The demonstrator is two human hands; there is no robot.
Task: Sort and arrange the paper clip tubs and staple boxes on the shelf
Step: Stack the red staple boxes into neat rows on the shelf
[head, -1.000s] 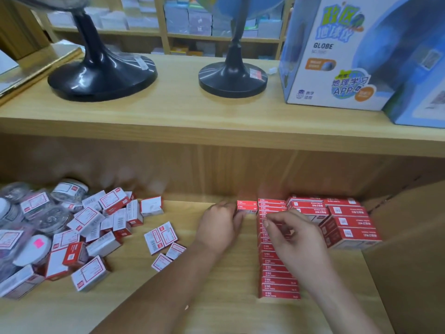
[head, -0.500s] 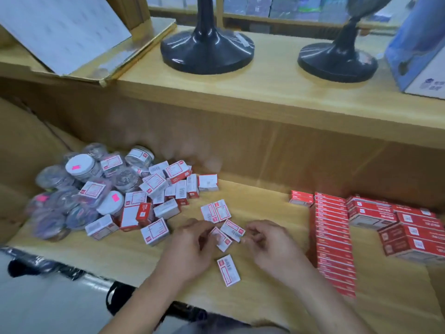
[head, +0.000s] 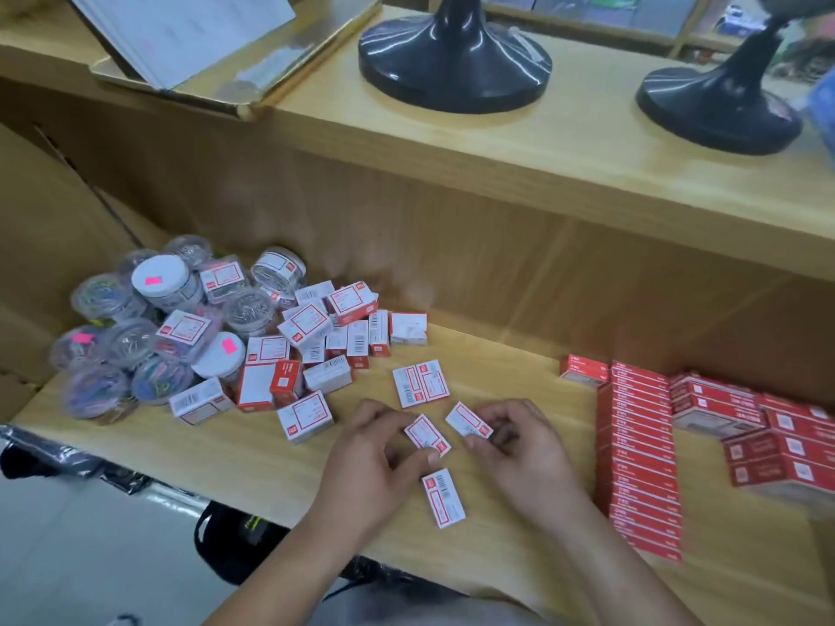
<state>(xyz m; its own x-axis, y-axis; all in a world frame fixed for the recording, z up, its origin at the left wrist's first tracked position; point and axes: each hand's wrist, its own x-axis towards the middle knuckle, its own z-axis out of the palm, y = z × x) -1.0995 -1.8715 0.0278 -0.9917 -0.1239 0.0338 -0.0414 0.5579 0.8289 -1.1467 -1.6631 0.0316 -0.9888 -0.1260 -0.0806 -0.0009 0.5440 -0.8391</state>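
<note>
On the lower shelf [head: 253, 463], my left hand [head: 370, 454] pinches a small white-and-red staple box [head: 427, 433] between thumb and fingers. My right hand [head: 519, 440] pinches a second such box [head: 467, 420] just to its right. A third box [head: 443, 497] lies loose below them, and a pair of boxes [head: 420, 382] lies above. A jumbled heap of staple boxes [head: 316, 350] sits left of centre. Clear paper clip tubs [head: 135, 327] are piled at the far left. A neat column of red staple boxes [head: 639, 458] runs along the right.
More red boxes [head: 768, 436] are stacked at the far right. Two black globe bases [head: 452, 61] [head: 718, 101] and a gold-framed board [head: 217, 52] stand on the upper shelf [head: 565, 173]. A black bag [head: 235, 544] lies on the floor below the shelf's front edge.
Both hands left the red column and came to the loose boxes in the middle, each now pinching one. My view swung left and down.
</note>
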